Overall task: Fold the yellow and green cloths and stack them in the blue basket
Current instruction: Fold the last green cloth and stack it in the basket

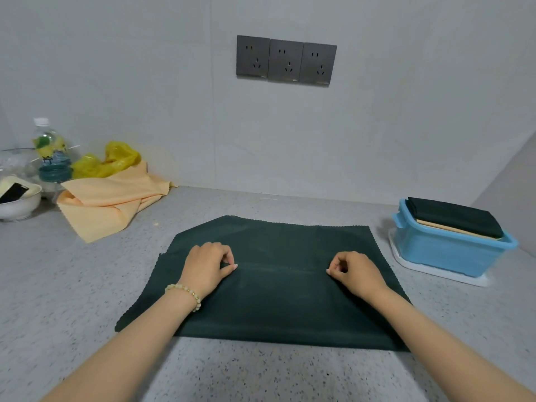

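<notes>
Hands [207,266] [355,274] seemingly pinch green cloth [275,303]; bottle label [54,161] illegible.

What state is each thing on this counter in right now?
green cloth: flat on the counter
left hand: pinches the green cloth
right hand: pinches the green cloth
yellow cloth: rumpled, not folded
blue basket: holds folded cloths, green on top
bottle: upright, capped

Speckled grey bench [261,372]: green cloth [278,300] spread flat at centre, crumpled yellow cloth [110,204] at ten o'clock, white bowl [17,204] and bottle [53,158] at nine, white tray [435,271] bearing the blue basket [446,250] at three.
</notes>
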A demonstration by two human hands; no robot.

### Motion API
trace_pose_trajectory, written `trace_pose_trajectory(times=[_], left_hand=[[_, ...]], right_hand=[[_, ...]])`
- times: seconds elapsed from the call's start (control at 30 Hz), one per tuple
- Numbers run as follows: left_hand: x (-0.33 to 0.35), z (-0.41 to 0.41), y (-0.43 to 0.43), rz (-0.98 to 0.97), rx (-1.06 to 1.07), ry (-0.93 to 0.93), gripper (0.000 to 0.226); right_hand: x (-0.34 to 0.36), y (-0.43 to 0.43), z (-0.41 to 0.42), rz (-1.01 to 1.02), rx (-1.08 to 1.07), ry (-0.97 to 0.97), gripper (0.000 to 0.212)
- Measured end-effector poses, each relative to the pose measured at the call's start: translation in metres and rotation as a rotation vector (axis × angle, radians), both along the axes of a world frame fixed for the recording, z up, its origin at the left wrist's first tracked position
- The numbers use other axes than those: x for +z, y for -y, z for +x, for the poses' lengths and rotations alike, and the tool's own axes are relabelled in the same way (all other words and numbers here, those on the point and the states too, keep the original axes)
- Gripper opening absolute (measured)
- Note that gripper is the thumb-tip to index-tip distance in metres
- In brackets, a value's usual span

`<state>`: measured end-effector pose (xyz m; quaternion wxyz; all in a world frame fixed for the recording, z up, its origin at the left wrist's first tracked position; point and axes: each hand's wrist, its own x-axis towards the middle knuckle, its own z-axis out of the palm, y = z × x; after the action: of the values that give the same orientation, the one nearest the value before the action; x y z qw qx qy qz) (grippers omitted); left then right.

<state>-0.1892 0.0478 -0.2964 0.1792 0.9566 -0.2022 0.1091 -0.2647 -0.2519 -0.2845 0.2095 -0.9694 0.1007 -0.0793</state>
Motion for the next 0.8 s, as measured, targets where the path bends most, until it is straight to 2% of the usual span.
trace_pose_trajectory(times=[0.07,0.13,0.2,0.33,0.5,0.63,0.8], left_hand=[[0.002,-0.006,0.006,0.095,-0.003,0.067,0.014],[0.001,-0.021,0.016,0.033,-0.023,0.057,0.023],[-0.004,-0.04,0.03,-0.018,-0.057,-0.002,0.033],[-0.023,-0.067,0.054,0.172,-0.056,-0.152,0.053],[-0.039,-0.072,0.057,0.252,-0.03,-0.141,0.054],[-0.046,-0.07,0.054,0.214,-0.023,-0.115,0.055],[-0.045,-0.069,0.049,0.171,-0.03,-0.132,0.058]], right_hand=[[0.001,-0.003,-0.003,-0.057,0.005,-0.001,0.007],[0.001,-0.014,-0.005,-0.174,0.028,0.032,0.021],[0.0,-0.034,-0.009,-0.157,0.073,0.1,0.029],[-0.014,-0.088,-0.015,-0.158,0.182,0.066,0.04],[-0.038,-0.12,-0.016,-0.223,0.204,-0.09,0.052],[-0.051,-0.113,-0.024,-0.246,0.169,-0.044,0.05],[-0.055,-0.08,-0.037,-0.237,0.073,-0.094,0.055]])
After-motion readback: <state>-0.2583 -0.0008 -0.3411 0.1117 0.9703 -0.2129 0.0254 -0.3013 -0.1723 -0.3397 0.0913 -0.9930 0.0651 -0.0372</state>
